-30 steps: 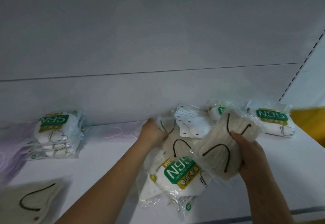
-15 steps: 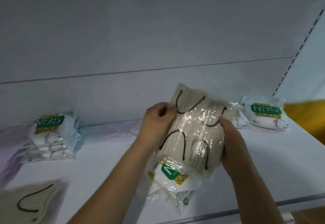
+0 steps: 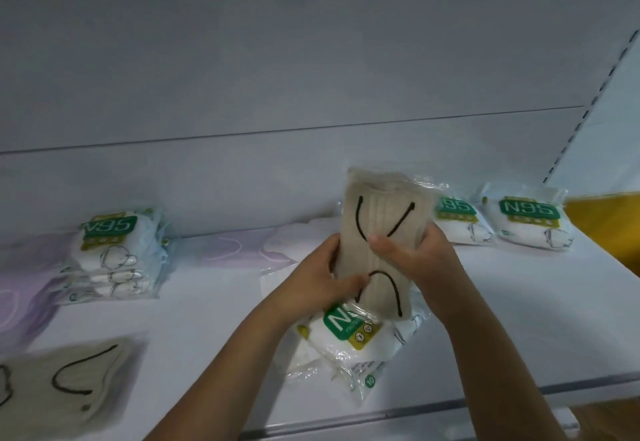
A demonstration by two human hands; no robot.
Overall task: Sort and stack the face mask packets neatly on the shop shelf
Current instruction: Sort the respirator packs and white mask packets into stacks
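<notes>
Both hands hold beige mask packets (image 3: pixel 382 229) with black ear loops, upright above the white shelf (image 3: pixel 519 319). My left hand (image 3: pixel 325 276) grips the left edge, thumb across the front. My right hand (image 3: pixel 419 255) grips the right edge, thumb on the front. Under them lies a white N95 packet (image 3: pixel 349 340) with a green label. A stack of N95 packets (image 3: pixel 114 257) stands at the left. Two more N95 packets (image 3: pixel 530 222) lie at the back right. Another beige packet (image 3: pixel 69 381) lies at the front left.
Pale purple mask packets (image 3: pixel 235 246) lie along the back wall and at the far left. A yellow object (image 3: pixel 609 222) sits at the right end. The shelf's front edge (image 3: pixel 415 413) runs below my forearms. A slotted upright (image 3: pixel 588 108) rises at the right.
The beige packets were lifted off the pile, gathered between both hands and turned upright. My right thumb has moved onto the front. The view has shifted a little right.
</notes>
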